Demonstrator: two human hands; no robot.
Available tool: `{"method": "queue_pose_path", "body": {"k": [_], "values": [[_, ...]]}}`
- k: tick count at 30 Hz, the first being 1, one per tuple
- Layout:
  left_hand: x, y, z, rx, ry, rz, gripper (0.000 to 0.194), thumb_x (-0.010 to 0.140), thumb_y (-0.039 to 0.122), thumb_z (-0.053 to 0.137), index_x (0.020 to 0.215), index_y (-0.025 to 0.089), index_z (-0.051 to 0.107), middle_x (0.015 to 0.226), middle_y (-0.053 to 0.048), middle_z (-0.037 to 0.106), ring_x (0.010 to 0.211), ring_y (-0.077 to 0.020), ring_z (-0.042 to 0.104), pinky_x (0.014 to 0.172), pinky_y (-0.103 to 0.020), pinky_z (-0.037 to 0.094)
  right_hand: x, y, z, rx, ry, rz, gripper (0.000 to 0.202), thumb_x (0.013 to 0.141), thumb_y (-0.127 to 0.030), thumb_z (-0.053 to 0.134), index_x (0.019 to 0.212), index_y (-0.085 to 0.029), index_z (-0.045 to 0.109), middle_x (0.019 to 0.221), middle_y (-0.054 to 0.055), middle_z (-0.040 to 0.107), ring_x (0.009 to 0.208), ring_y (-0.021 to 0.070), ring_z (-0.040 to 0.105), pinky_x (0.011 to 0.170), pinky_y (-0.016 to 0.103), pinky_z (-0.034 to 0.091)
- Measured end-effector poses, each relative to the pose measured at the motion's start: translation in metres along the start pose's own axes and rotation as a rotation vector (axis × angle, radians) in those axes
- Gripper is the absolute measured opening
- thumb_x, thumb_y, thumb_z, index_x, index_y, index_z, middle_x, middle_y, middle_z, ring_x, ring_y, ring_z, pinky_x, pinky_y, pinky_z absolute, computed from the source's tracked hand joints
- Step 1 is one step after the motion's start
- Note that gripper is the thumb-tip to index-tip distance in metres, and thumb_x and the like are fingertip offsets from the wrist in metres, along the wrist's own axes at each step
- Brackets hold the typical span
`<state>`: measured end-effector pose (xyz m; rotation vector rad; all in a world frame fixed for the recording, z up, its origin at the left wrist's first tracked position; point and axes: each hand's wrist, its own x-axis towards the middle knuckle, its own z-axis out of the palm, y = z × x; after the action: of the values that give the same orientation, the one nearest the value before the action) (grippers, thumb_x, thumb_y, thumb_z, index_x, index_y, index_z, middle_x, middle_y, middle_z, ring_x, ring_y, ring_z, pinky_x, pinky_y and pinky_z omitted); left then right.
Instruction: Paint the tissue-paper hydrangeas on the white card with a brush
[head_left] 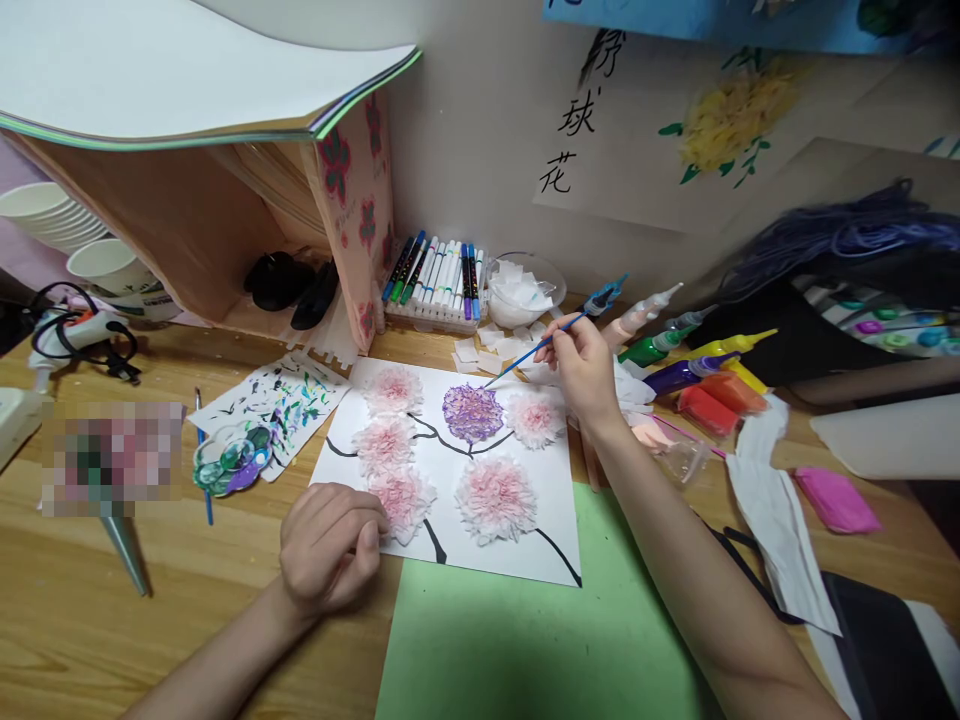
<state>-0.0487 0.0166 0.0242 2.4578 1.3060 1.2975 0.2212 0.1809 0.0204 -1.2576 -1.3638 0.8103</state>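
Observation:
My right hand pinches a thin blue paintbrush. Its tip meets the upper edge of a purple painted flower on a white sheet of paper. Around that flower, several fluffy pink paper flowers stand out from the sheet, with black painted stems between some of them. My left hand rests at the sheet's left edge, fingers curled into a loose fist, beside the lower left pink flower. Nothing shows in that hand.
A paint palette and a paint-spotted paper lie left of the sheet. Behind stand a marker box and a bowl of white paper squares. Paint bottles crowd the right. A green mat lies in front.

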Motion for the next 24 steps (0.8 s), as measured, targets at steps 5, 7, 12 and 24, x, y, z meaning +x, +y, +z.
{"method": "queue_pose_path", "body": {"k": [5, 7, 12, 24], "values": [[0.001, 0.001, 0.0, 0.009, 0.005, 0.004, 0.022, 0.078, 0.004, 0.046, 0.067, 0.019, 0.058, 0.059, -0.001, 0.065, 0.052, -0.0135, 0.055, 0.054, -0.028, 0.037, 0.002, -0.004, -0.001, 0.059, 0.009, 0.045, 0.012, 0.078, -0.015, 0.044, 0.072, -0.021, 0.052, 0.053, -0.006, 0.053, 0.051, 0.0089, 0.053, 0.051, 0.023, 0.037], [0.001, 0.0, 0.0, 0.007, 0.0, 0.004, 0.022, 0.078, 0.004, 0.046, 0.068, 0.019, 0.058, 0.059, -0.001, 0.066, 0.052, -0.0137, 0.055, 0.054, -0.029, 0.037, 0.002, -0.005, -0.002, 0.069, 0.014, 0.053, 0.013, 0.078, -0.015, 0.044, 0.071, -0.021, 0.052, 0.054, -0.006, 0.053, 0.051, 0.0085, 0.053, 0.051, 0.023, 0.037], [0.001, 0.0, 0.0, 0.009, -0.001, 0.007, 0.022, 0.078, 0.004, 0.046, 0.068, 0.02, 0.058, 0.059, -0.001, 0.065, 0.052, -0.0142, 0.055, 0.054, -0.029, 0.036, 0.003, -0.008, -0.005, 0.078, 0.05, 0.045, 0.014, 0.078, -0.014, 0.042, 0.07, -0.022, 0.052, 0.054, -0.006, 0.053, 0.05, 0.0087, 0.053, 0.049, 0.023, 0.036], [-0.003, -0.001, -0.001, -0.003, -0.011, 0.002, 0.021, 0.078, 0.002, 0.046, 0.071, 0.019, 0.057, 0.061, -0.002, 0.066, 0.055, -0.0147, 0.055, 0.055, -0.029, 0.037, -0.002, -0.011, -0.001, 0.013, -0.013, -0.003, 0.009, 0.077, -0.017, 0.046, 0.073, -0.022, 0.052, 0.055, -0.006, 0.053, 0.052, 0.01, 0.053, 0.053, 0.025, 0.038]]}}
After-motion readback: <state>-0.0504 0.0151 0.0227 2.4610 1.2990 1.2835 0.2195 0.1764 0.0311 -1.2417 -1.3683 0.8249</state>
